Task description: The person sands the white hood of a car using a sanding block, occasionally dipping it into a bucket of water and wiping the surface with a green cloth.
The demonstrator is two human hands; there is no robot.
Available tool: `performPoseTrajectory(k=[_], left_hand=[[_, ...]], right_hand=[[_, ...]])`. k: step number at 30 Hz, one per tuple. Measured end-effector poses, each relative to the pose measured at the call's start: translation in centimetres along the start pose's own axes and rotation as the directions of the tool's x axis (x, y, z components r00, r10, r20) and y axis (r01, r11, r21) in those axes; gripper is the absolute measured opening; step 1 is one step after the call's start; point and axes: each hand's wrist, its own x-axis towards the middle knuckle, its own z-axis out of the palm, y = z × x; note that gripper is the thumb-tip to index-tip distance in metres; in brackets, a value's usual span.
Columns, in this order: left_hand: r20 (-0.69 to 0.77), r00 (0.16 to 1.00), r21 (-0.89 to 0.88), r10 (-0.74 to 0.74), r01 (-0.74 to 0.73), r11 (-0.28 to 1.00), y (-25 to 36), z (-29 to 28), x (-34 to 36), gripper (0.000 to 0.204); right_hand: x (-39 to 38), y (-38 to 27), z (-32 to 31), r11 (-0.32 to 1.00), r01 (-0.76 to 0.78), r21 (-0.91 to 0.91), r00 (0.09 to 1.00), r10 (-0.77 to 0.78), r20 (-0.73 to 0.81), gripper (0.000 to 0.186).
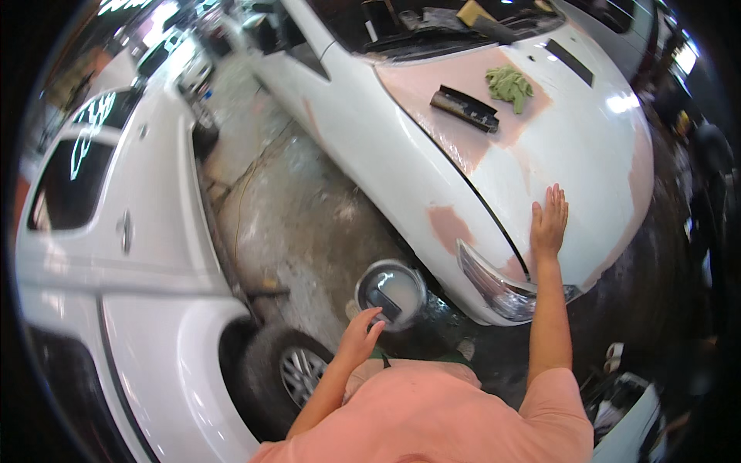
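Note:
My right hand (pixel 549 222) lies flat on the front of a white car's hood (pixel 594 166), its fingers stretched out. Pinkish filler patches (pixel 450 227) show on the hood and fender. Farther up the hood sit a long dark block-like tool (pixel 465 109) with worn edges and a crumpled green cloth (pixel 509 86). My left hand (pixel 360 339) hangs in front of my body, fingers apart and holding nothing. Just beyond it, a round bucket (pixel 361 284) on the floor holds cloudy water and a dark rectangular object (pixel 384 304).
On the left stands another white vehicle (pixel 166 332), its front wheel (pixel 297 370) close to my left arm. Between the two vehicles, a thin cable (pixel 241 202) runs along the stained concrete floor (pixel 289 224). The headlight (pixel 494 287) is near my right forearm.

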Motion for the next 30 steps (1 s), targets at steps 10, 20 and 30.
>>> performPoseTrajectory(k=[10,20,30], left_hand=[[0.366,0.876,0.203,0.315,-0.405,0.891,-1.3,-20.9,15.3,0.046],[0.379,0.613,0.279,0.693,-0.79,0.546,8.3,-22.4,21.0,0.059],[0.471,0.086,0.43,0.878,-0.891,-0.143,27.8,-8.4,44.7,0.09]], right_hand=[[0.0,-15.1,5.4,0.896,-0.429,-0.116,0.902,0.417,-0.116,0.066],[0.0,-16.7,3.5,0.876,-0.472,-0.102,0.877,0.478,0.053,0.069],[0.5,-16.6,2.6,0.873,-0.481,-0.084,0.873,0.486,0.04,0.059]])
